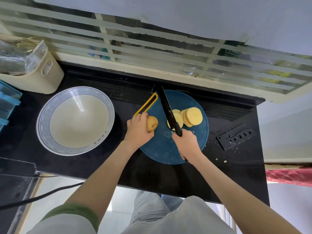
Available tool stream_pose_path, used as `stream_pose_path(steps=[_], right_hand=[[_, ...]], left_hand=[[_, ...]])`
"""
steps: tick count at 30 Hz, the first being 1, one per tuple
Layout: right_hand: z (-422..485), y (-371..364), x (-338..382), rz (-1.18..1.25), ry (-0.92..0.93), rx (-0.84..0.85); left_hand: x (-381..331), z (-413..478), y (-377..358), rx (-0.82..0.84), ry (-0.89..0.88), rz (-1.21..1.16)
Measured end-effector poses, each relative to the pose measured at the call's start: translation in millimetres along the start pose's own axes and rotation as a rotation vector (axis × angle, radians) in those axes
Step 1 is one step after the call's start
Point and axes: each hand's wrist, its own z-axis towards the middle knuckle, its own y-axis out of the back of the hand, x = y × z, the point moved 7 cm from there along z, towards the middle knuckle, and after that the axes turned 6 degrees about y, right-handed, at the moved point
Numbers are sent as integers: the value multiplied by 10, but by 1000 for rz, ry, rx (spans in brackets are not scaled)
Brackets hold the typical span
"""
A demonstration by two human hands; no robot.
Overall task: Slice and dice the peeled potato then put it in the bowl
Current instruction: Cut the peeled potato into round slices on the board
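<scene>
On the blue cutting board [162, 149]: left hand [137, 130] fingers curled around remaining potato [152, 123]; right hand [185, 143] clamped on knife [168, 110] handle. Slices [192, 116] stacked beside. Potato likely firm, wet, slippery; hold its rounded end. Bowl [75, 120] waits empty.

left hand [137, 128] curled, right hand [186, 143] clenched

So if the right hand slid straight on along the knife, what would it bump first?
Probably the flat potato slice just ahead of the right hand, under the knife; height is hard to judge.
</scene>
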Motion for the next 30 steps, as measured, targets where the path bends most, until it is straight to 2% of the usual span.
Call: stream_pose_path(steps=[3, 9, 17, 30], right_hand=[[-27, -60, 9, 6, -15, 35], [-46, -122, -5, 18, -13, 13], [-50, -83, -15, -13, -5, -4], [-76, -197, -64, -29, -4, 45]], left_hand=[[-43, 56, 3, 81, -14, 119], [-170, 103, -51, 227, -105, -18], [-44, -25, -75, 156, -117, -282], [-4, -21, -121, 130, -110, -296]])
